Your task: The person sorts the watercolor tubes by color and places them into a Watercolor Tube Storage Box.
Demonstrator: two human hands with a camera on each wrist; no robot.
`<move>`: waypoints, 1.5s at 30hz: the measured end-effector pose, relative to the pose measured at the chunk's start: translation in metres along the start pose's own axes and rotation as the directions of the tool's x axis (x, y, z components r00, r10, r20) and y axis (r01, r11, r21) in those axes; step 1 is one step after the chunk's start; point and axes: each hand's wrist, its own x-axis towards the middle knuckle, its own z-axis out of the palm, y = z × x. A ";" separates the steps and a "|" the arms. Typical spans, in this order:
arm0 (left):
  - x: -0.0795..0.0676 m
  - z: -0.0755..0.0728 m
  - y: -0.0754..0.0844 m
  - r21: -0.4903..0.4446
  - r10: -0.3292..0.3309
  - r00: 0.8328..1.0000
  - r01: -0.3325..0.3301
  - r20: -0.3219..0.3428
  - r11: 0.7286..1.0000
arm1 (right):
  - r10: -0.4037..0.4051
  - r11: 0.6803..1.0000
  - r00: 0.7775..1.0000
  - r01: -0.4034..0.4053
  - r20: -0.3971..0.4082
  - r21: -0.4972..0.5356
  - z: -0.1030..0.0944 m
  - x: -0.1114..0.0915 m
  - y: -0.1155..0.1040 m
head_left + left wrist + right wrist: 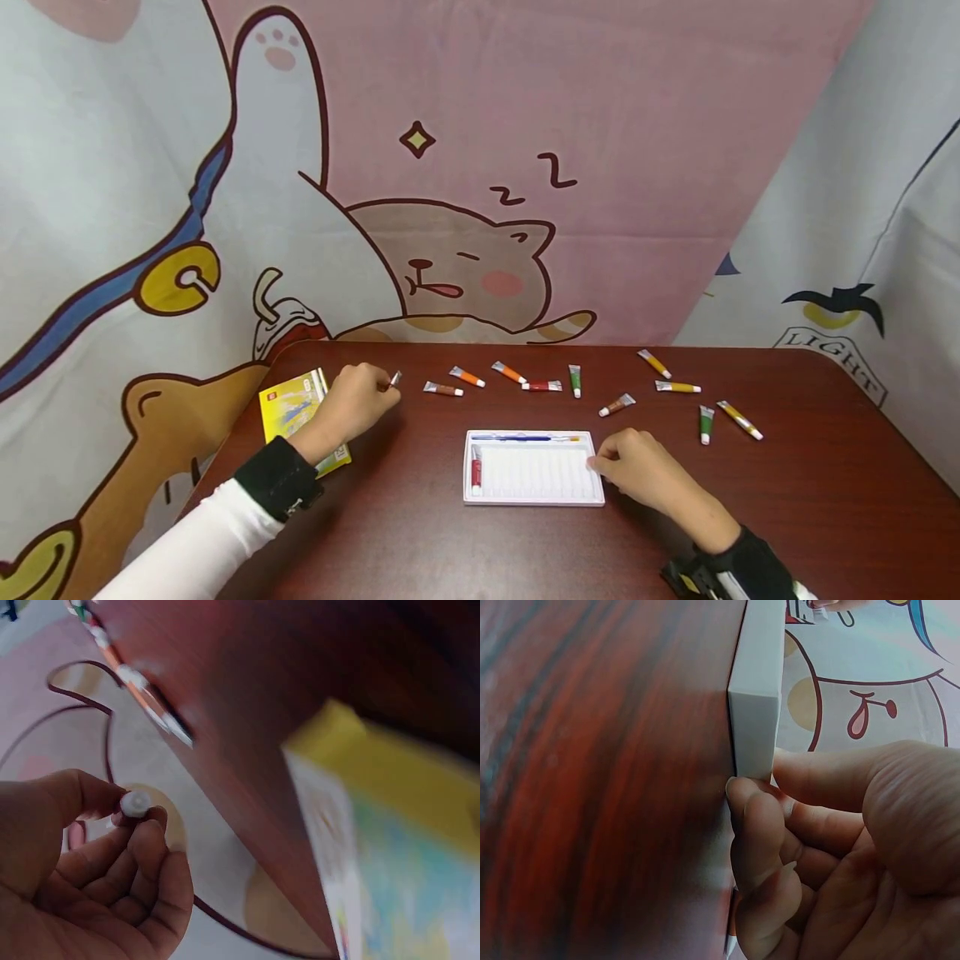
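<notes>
In the head view my left hand (351, 404) is raised near the yellow box at the left, pinching a small paint tube (394, 380) between thumb and fingers. The left wrist view has its white cap (136, 803) facing the camera, with a dark reddish bit beside it; most of the tube is hidden. My right hand (645, 468) pinches the right edge of the white plastic tray (525, 502), its thumb on top in the right wrist view. Inside the tray lie a blue paintbrush (517, 438) along the back and one red paint tube (476, 471) in the leftmost slot.
A yellow box (288, 404) lies at the table's left. Behind the tray several paint tubes are scattered, among them an orange one (467, 377) and a brown one (443, 389). More lie to the right, including a green one (706, 425). A printed cloth (600, 167) hangs behind.
</notes>
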 end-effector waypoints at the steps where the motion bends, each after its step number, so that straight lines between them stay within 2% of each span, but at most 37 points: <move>1: -0.001 0.002 0.004 -0.019 0.006 1.000 -0.006 -0.005 1.000 | 0.001 1.000 1.000 -0.001 0.001 0.002 0.000 0.000 0.000; 5: -0.009 0.008 0.021 -0.109 0.003 1.000 -0.003 0.001 0.994 | 0.008 1.000 1.000 -0.008 0.005 0.011 0.001 -0.001 0.000; 11: -0.017 0.015 0.044 -0.189 -0.048 0.998 0.053 0.032 0.980 | 0.021 1.000 1.000 -0.021 0.013 0.015 0.000 -0.001 -0.001; 18: -0.025 0.025 0.059 -0.248 -0.089 0.993 0.107 0.080 0.963 | 0.019 1.000 1.000 -0.019 0.013 0.019 0.000 -0.001 -0.001; 24: -0.033 0.038 0.069 -0.301 -0.065 0.988 0.106 0.144 0.948 | 0.004 1.000 1.000 -0.004 0.007 0.028 0.000 -0.001 -0.001; 33: -0.037 0.054 0.084 -0.291 -0.010 0.987 0.057 0.162 0.955 | 0.013 1.000 1.000 -0.013 0.008 0.027 -0.001 -0.001 -0.001; 38: -0.039 0.060 0.094 -0.277 -0.011 0.976 0.073 0.218 0.958 | 0.026 0.999 1.000 -0.026 0.011 0.024 -0.002 -0.001 -0.002; 45: -0.040 0.066 0.102 -0.217 0.007 0.965 0.052 0.263 0.975 | 0.015 1.000 1.000 -0.015 0.012 0.021 -0.002 0.000 -0.002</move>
